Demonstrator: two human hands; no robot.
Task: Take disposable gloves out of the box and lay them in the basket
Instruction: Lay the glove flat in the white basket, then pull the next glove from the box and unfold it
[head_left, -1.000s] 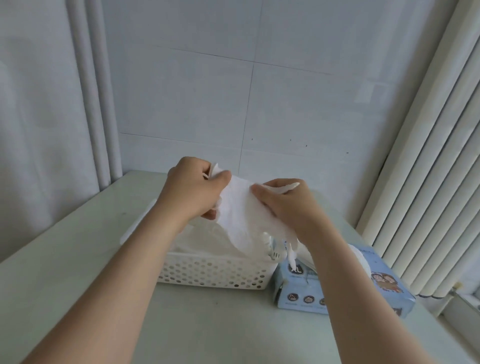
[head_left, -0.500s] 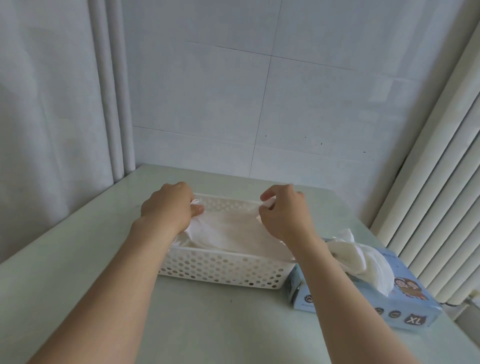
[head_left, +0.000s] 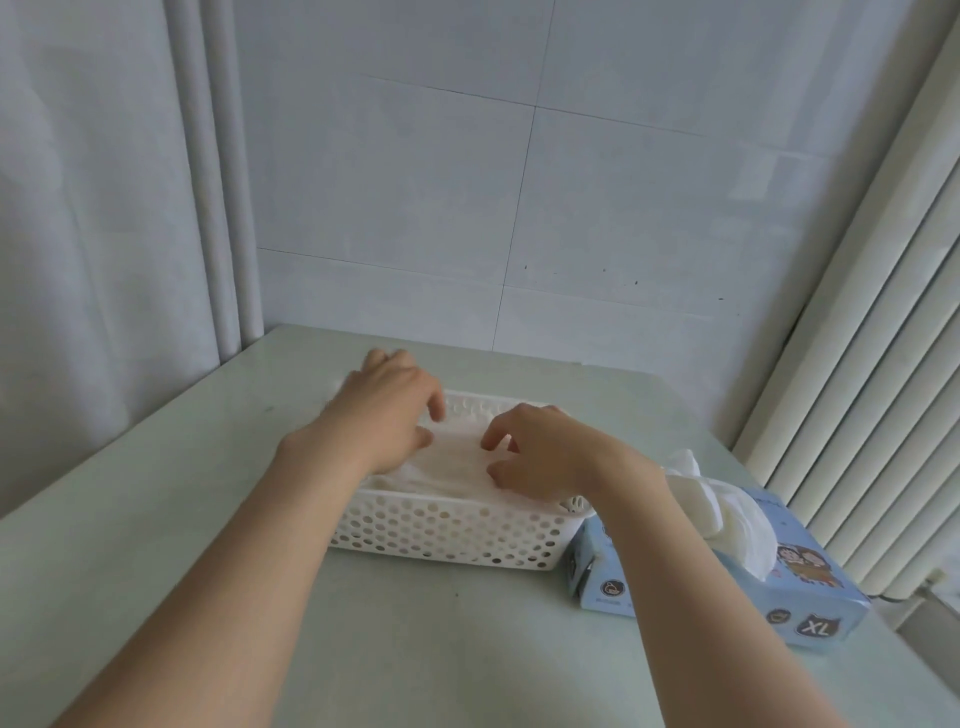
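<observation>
Gloves (head_left: 452, 467) lie flat in white perforated basket (head_left: 441, 530). Left hand (head_left: 389, 410) over far-left end, fingers loose, gripping nothing. Right hand (head_left: 545, 452) fingers bent, tips on top glove, no pinch visible. Blue box (head_left: 727, 597) just right of basket, glove (head_left: 722, 514) sticking out.

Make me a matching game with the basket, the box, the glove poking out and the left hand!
Things:
1. basket
2. box
3. glove
4. left hand

Clues:
a. sticks up out of the top of the box
b. white, full of round holes
c. over the left end of the basket
d. light blue, marked XL

Pairs: 1-b, 2-d, 3-a, 4-c
</observation>
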